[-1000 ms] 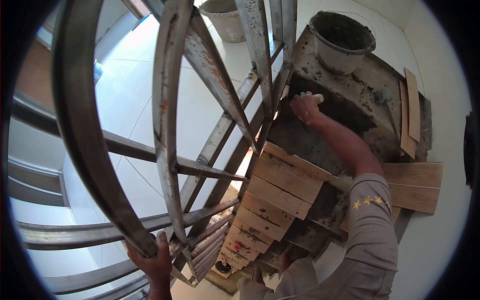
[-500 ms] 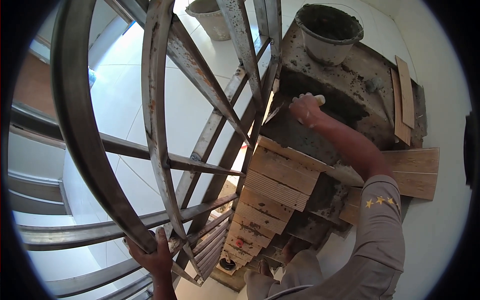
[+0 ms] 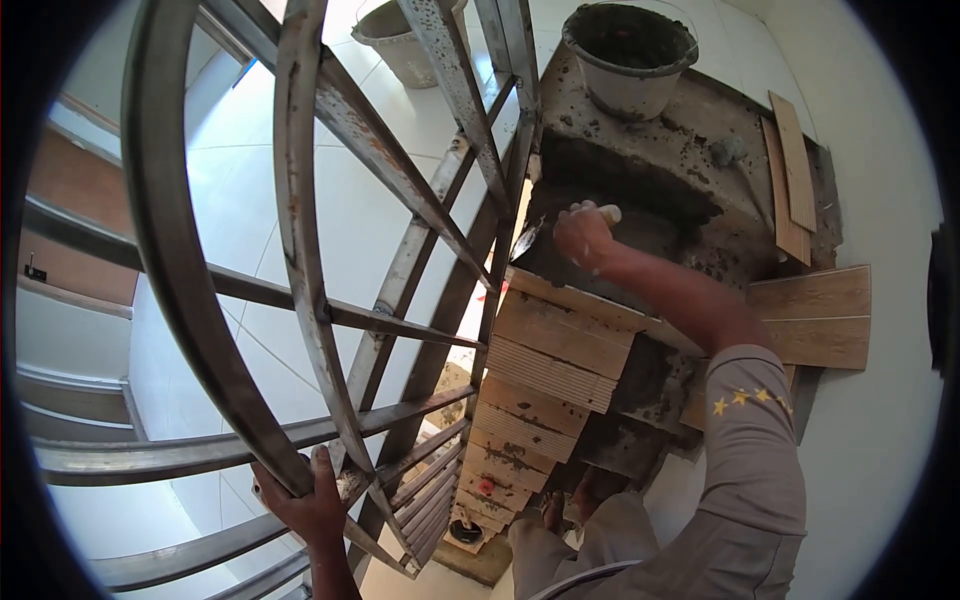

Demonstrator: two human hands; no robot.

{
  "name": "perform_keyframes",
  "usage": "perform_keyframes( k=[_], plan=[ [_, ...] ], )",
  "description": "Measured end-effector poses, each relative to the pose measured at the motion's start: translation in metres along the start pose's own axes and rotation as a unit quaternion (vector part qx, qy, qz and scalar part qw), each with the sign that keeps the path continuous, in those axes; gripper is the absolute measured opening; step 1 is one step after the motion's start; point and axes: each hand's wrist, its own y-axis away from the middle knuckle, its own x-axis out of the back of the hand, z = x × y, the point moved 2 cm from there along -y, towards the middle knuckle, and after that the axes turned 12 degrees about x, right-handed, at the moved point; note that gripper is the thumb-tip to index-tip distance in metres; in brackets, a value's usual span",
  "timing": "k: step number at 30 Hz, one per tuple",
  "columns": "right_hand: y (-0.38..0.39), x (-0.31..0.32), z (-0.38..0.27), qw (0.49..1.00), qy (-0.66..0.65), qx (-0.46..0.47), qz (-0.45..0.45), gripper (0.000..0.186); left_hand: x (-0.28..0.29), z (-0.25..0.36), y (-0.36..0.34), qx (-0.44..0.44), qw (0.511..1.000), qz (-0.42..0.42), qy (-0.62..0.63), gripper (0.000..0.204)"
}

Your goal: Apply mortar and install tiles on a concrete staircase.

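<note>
My right hand (image 3: pixel 582 238) is closed round the pale handle of a trowel (image 3: pixel 527 241). Its blade shows beside the railing, low over a step spread with wet grey mortar (image 3: pixel 640 232); whether it touches the mortar I cannot tell. With my left hand (image 3: pixel 308 500) I grip the lower end of a curved bar of the metal stair railing (image 3: pixel 240 385). Below the mortared step, wood-look tiles (image 3: pixel 560 345) cover part of the stairs, some of them smeared with mortar.
A mortar-crusted bucket (image 3: pixel 632 92) stands on the step above, and another bucket (image 3: pixel 408 55) is behind the railing. Loose plank tiles (image 3: pixel 796 185) lean by the right wall, with more tiles (image 3: pixel 815 320) lower down. A grey lump (image 3: pixel 728 151) lies near the bucket.
My right hand has moved a little toward the tiled edge and the railing with the trowel. My left hand stays on the bar. The whole view has shifted slightly.
</note>
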Motion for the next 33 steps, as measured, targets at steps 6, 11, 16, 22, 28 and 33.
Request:
perform_keyframes(
  k=[6,11,16,22,28,33],
  plan=[
    [0.045,0.012,0.029,0.984,-0.071,-0.089,0.135,0.013,0.001,0.003,-0.002,-0.003,0.999,-0.022,0.025,0.051],
    [-0.002,-0.028,0.015,0.975,-0.054,-0.156,0.150,0.016,0.000,0.011,-0.003,0.011,0.999,-0.028,0.042,0.050],
    [-0.060,-0.030,-0.010,0.985,0.058,-0.142,0.076,0.020,0.003,0.004,-0.001,0.001,1.000,-0.003,0.025,0.055],
    [-0.054,-0.035,0.024,0.982,0.151,-0.109,-0.007,0.021,-0.002,0.004,0.006,0.033,0.999,-0.011,0.039,0.066],
    [-0.032,-0.018,0.063,0.985,0.122,-0.120,0.034,0.015,0.001,-0.004,-0.001,0.064,0.998,-0.021,0.020,0.088],
    [-0.062,-0.037,0.054,0.984,0.068,-0.135,0.096,0.017,-0.002,0.024,-0.003,-0.066,0.996,0.005,0.051,0.039]
  ],
)
